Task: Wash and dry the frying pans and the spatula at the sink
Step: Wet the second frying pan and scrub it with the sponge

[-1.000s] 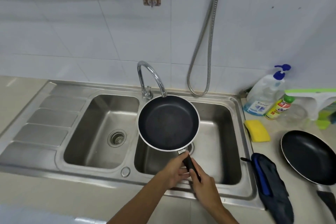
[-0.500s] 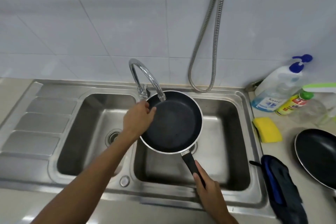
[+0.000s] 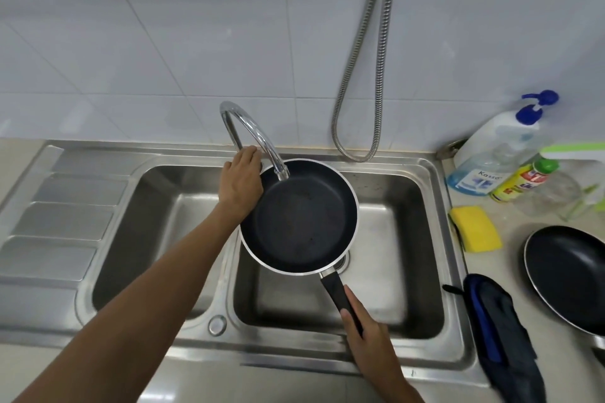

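Your right hand [image 3: 366, 340] clenches the frying pan [image 3: 299, 216] by its handle, beneath the tap [image 3: 252, 131]; your left hand [image 3: 240, 180] is at the tap's base, grasp unclear.

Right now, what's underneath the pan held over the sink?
Under the pan, held by the right hand, lies the right basin; a sliver of its drain peeks out. The rest of the drain is covered.

left hand [image 3: 240, 181] extended forward, right hand [image 3: 366, 334] gripping
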Tool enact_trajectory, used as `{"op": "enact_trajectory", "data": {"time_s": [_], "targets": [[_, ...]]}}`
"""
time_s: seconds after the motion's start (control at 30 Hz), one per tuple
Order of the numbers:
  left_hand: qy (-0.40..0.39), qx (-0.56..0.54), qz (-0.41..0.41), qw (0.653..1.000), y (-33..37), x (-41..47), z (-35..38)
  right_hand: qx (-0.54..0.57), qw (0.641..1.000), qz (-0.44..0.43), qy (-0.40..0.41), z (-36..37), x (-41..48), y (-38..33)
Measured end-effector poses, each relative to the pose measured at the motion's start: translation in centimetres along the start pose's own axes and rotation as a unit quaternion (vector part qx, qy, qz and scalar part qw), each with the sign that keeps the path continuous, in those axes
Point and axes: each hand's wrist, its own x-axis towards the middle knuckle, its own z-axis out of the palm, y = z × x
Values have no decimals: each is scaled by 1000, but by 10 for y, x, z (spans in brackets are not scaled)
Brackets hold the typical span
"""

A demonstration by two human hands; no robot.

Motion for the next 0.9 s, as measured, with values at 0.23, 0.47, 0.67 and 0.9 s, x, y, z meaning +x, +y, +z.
{"op": "enact_trajectory", "data": {"time_s": [0.23, 0.47, 0.67, 0.9], "targets": [[-8, -32, -44, 999, -5, -30, 11, 21, 1000, -9, 1, 1, 1, 8], [-29, -39, -64, 997, -8, -46, 18, 8, 1000, -3, 6, -3, -1, 0], [-6, -88, -126, 988, -8, -48, 21, -4, 1000, 3, -12, -3, -1, 2], [-4, -143, -177, 974, -7, -45, 31, 7, 1000, -13, -9, 0, -1, 8]]}}
